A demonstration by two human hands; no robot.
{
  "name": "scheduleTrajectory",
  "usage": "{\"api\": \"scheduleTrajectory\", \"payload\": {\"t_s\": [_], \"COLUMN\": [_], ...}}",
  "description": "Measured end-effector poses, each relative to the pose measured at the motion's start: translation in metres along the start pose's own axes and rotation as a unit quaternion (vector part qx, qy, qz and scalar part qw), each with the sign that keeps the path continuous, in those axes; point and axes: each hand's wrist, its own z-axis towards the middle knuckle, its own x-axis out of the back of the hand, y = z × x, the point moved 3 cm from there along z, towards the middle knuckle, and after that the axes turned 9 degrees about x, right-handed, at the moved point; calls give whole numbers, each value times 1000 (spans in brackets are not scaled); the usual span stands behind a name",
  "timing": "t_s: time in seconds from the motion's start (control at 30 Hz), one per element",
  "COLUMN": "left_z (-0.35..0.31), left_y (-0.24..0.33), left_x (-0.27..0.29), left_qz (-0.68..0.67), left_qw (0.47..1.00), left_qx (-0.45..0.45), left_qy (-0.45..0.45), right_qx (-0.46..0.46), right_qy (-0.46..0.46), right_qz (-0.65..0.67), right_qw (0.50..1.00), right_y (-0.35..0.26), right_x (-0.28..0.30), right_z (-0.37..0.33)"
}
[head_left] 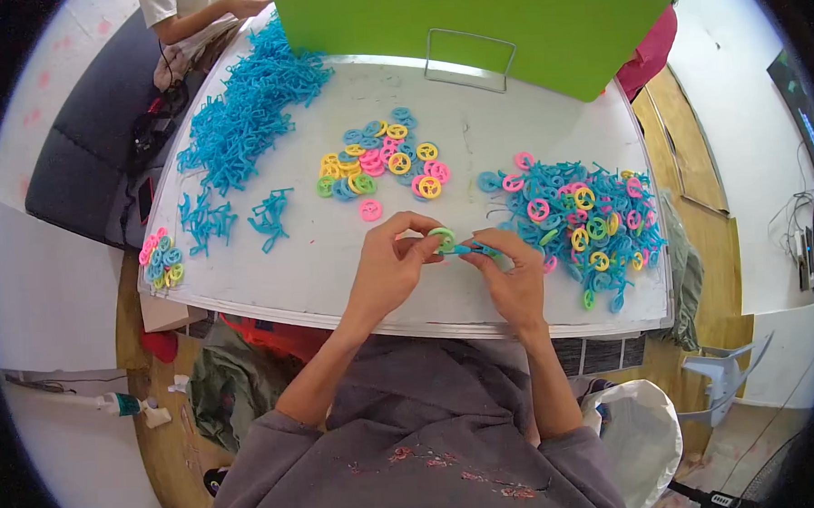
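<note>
Both my hands meet above the near part of the white table [290, 282]. Pinched in the fingers of my left hand [382, 271] is a small green plastic wheel [443, 237]. My right hand [517, 284] grips a blue plastic stem [462, 249], its tip against the wheel; whether they are joined cannot be seen. Some green shows by the right fingers too, mostly hidden. Beyond my hands lies a loose heap of pink, yellow, blue and green wheels [399, 163], with one pink wheel [371, 209] apart. To the right spreads a pile of blue stems mixed with coloured wheels [596, 223].
A large heap of blue stems [246, 111] covers the far left, with two smaller clumps [208, 222] nearer. More wheels [160, 260] sit at the left edge. A green panel [497, 23] with a wire loop [472, 86] stands at the back. Another person's arm [202, 22] shows far left.
</note>
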Motion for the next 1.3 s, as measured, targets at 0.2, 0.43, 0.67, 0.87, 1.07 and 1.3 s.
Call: {"api": "scheduleTrajectory", "payload": {"t_s": [0.2,0.43,0.67,0.87,1.07,1.3], "left_z": [4,7,0,-2,-6,-8], "left_y": [-6,-12,-18,-17,-15,-13], "left_x": [0,-4,-11,-15,-19,-22], "left_qz": [-7,2,7,-35,-9,-10], "left_qw": [1000,1000,994,994,987,986], "left_qx": [11,28,-82,-73,-139,-136], "left_qy": [29,12,76,67,81,99], "right_qx": [58,-40,-75,-236,-279,-197], "right_qy": [-19,-46,-33,-27,4,104], "right_qz": [-40,-21,-10,147,276,113], "right_qw": [997,998,997,960,920,968], "right_y": [-8,-4,-15,2,6,-10], "right_x": [1,4,1,2,-1,-13], "right_z": [4,0,3,-2,-7,-15]}}
